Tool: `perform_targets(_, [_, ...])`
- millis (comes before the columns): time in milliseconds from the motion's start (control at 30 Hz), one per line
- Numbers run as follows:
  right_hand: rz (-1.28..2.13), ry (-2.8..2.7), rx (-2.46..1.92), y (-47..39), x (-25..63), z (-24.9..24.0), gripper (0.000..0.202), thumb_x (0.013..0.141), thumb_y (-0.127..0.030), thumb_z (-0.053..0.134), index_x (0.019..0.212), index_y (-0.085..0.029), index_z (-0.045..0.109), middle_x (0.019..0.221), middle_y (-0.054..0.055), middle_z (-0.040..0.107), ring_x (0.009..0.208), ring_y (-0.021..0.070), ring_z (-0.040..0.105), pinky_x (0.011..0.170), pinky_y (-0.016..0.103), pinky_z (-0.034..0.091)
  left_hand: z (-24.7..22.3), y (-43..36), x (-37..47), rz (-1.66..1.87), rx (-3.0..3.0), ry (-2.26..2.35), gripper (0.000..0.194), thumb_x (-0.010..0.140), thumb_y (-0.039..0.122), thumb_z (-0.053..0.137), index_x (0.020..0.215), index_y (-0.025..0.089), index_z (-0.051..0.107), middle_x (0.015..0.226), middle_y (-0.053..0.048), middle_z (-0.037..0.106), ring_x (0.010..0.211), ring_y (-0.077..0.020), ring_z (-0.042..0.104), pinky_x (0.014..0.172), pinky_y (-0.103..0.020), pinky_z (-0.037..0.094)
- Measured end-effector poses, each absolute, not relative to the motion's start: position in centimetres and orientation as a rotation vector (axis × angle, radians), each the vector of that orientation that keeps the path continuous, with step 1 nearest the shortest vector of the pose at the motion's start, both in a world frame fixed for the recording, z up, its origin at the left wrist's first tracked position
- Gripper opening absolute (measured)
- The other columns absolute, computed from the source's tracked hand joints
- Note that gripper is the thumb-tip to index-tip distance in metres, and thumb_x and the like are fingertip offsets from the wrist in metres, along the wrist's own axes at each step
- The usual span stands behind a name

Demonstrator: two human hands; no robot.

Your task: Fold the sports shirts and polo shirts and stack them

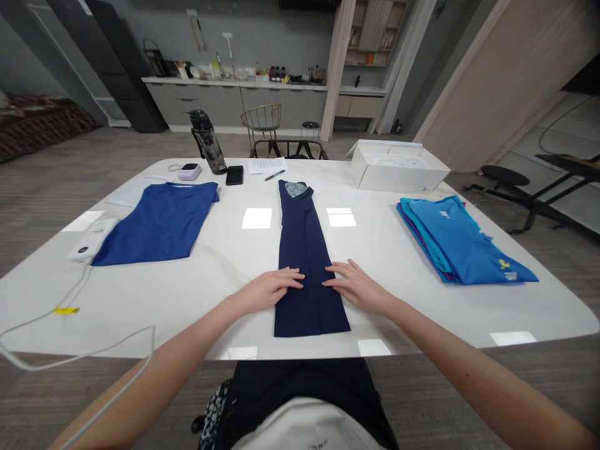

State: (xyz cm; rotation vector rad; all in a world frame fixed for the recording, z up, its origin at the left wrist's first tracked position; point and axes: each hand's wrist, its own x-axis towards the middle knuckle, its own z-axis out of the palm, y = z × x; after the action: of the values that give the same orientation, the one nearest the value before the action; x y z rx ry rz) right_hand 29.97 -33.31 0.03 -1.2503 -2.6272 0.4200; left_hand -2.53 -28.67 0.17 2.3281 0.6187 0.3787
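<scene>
A dark navy garment (304, 250), folded into a long narrow strip, lies on the white table (234, 300) in front of me. A patterned lining shows in the opening at its far end. My left hand (272, 289) rests flat on the strip's left side, fingers stretched out. From the other side my right hand (359, 286) reaches in, fingers spread, the tips touching the strip's right edge. Neither hand grips the cloth. A blue shirt (164, 219) lies spread to the left, and a folded stack of blue shirts (457, 234) lies to the right.
A power strip (91, 240) with a trailing white cable (75, 357) sits at the left. Toward the back stand a black bottle (210, 147), a black wallet-like item (234, 175), paper (267, 165), a pen (274, 175) and a white box (398, 172).
</scene>
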Motion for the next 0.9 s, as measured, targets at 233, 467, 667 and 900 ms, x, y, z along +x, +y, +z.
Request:
perform_targets(233, [0.498,-2.654,-1.152,-34.2,31.6,0.5,0.033,0.097,-0.028,0.059,0.128,-0.036,0.068,0.144,0.008,0.056,0.139,0.0278,0.046,0.119,0.063,0.019,0.9,-29.6,-4.3,0.224,2.284,0.480,0.066,0.076,-0.006,0.045,0.120,0.035,0.074,0.142,0.002,0.061,0.144,-0.0193,0.044,0.123,-0.047,0.029])
perform_targets(467, [0.487,-2.755,-1.068,-34.3,30.8,0.9,0.041,0.094,-0.020,0.060,0.131,-0.036,0.066,0.145,0.007,0.054,0.143,0.0263,0.040,0.121,0.058,0.019,1.0,-29.5,-3.3,0.205,2.469,0.468,0.062,0.073,-0.001,0.060,0.121,0.036,0.073,0.143,0.002,0.061,0.139,-0.0244,0.046,0.116,-0.042,0.038])
perform_targets(667, [0.595,-2.739,-1.030,-34.1,29.6,2.1,0.033,0.090,-0.011,0.059,0.110,-0.032,0.076,0.135,0.005,0.062,0.141,0.0268,0.043,0.121,0.058,0.018,1.1,-29.4,-3.0,0.217,2.469,0.454,0.055,0.082,0.000,0.052,0.122,0.033,0.072,0.139,0.001,0.064,0.140,-0.0224,0.048,0.118,-0.042,0.035])
perform_targets(900, [1.166,-2.279,-0.969,-31.9,28.8,4.2,0.024,0.095,-0.021,0.053,0.103,-0.025,0.075,0.112,0.007,0.073,0.107,0.0214,0.066,0.103,0.041,0.048,5.5,-26.8,-2.9,0.359,2.144,0.474,0.048,0.087,0.006,0.048,0.118,0.028,0.075,0.131,-0.002,0.069,0.127,-0.0208,0.060,0.113,-0.037,0.043])
